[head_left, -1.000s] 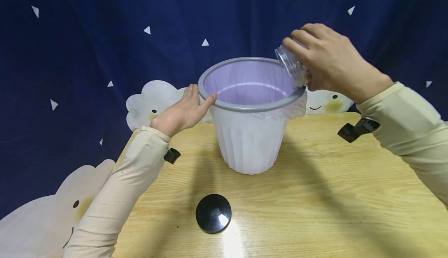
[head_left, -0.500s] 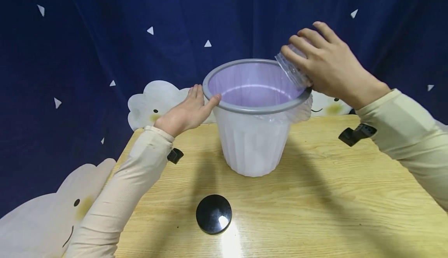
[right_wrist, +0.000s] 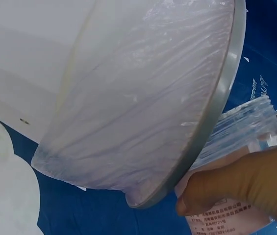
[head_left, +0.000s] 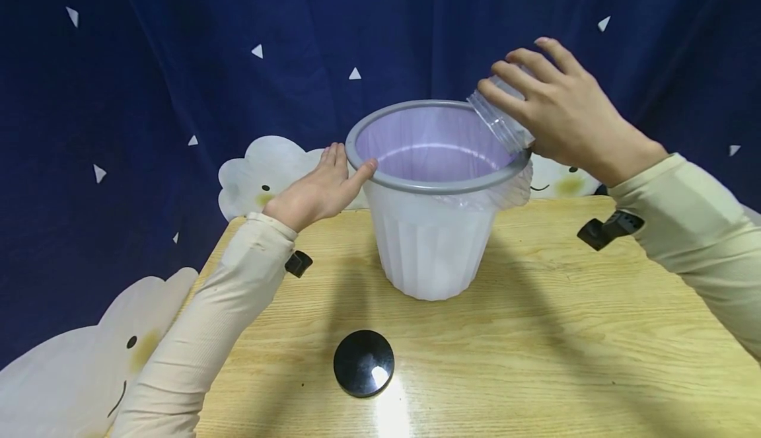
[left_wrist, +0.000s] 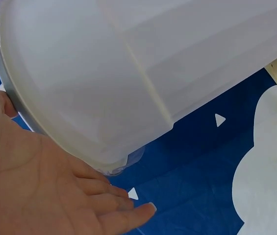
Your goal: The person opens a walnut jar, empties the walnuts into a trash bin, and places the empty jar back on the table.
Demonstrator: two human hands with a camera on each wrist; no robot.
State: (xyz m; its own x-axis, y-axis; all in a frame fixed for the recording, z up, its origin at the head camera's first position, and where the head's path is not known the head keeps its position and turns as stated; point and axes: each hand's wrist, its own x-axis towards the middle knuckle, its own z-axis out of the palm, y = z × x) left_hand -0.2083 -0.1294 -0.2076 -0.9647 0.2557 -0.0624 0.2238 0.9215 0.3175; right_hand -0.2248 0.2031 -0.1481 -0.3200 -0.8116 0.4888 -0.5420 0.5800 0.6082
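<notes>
A white ribbed trash can (head_left: pixel 431 246) stands upright in the head view, with a grey rim ring and a thin clear bag lining it. My left hand (head_left: pixel 321 190) rests against its left side, fingers straight, thumb on the rim. With my right hand (head_left: pixel 571 111) I grip a clear plastic jar (head_left: pixel 499 123), tilted with its mouth over the right rim. One of that hand's fingers is lifted off the jar. The right wrist view shows a pink printed label (right_wrist: pixel 231 221) on the jar and my thumb (right_wrist: pixel 197 193) pressing its side. What lies inside the jar is hidden.
A round black lid (head_left: pixel 364 363) lies on the wooden table (head_left: pixel 594 332) in front of the trash can. Cloud-shaped white panels (head_left: pixel 267 174) edge the table at the back and left. Behind hangs a dark blue curtain (head_left: pixel 386 28) with small white triangles.
One finger of my right hand has lifted off the jar, which tips slightly more over the rim. The whole view has shifted a little; my left hand stays at the trash can.
</notes>
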